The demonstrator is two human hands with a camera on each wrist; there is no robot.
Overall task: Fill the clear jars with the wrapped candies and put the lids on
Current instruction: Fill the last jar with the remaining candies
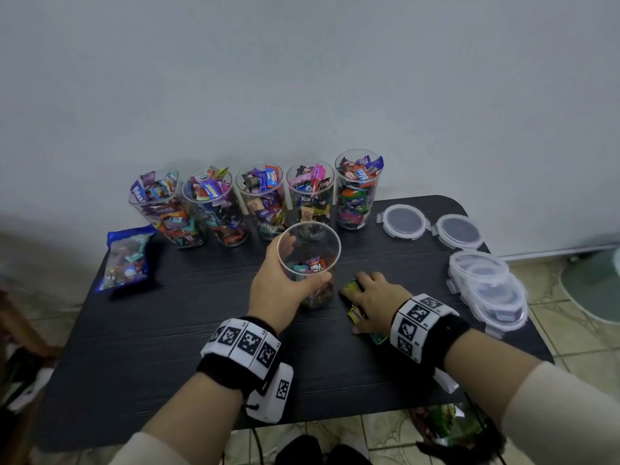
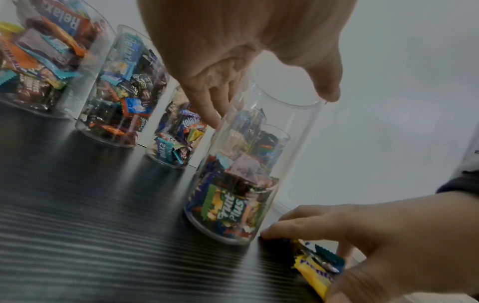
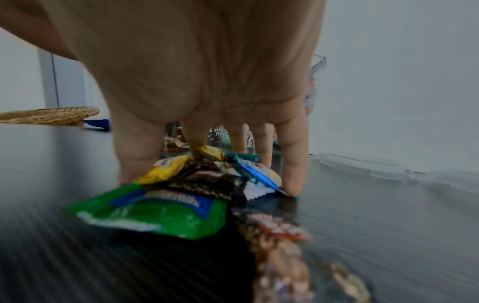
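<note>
My left hand (image 1: 275, 286) grips a clear open jar (image 1: 310, 250) near its rim, thumb on the near side and fingers round the far side. The jar stands on the black table (image 1: 167, 347) and holds a low layer of wrapped candies (image 2: 230, 205). Just right of the jar's base, my right hand (image 1: 372, 300) is palm down, with its fingers curled over a small pile of loose candies (image 1: 354, 313). In the right wrist view the thumb and fingers (image 3: 291, 164) close round the yellow, green and brown wrappers (image 3: 181, 196).
A row of several candy-filled open jars (image 1: 261, 203) stands along the table's back edge. A blue candy bag (image 1: 127, 256) lies at the left. Two clear lids (image 1: 404, 221) lie at the back right, beside a stack of lids (image 1: 489, 286) by the right edge.
</note>
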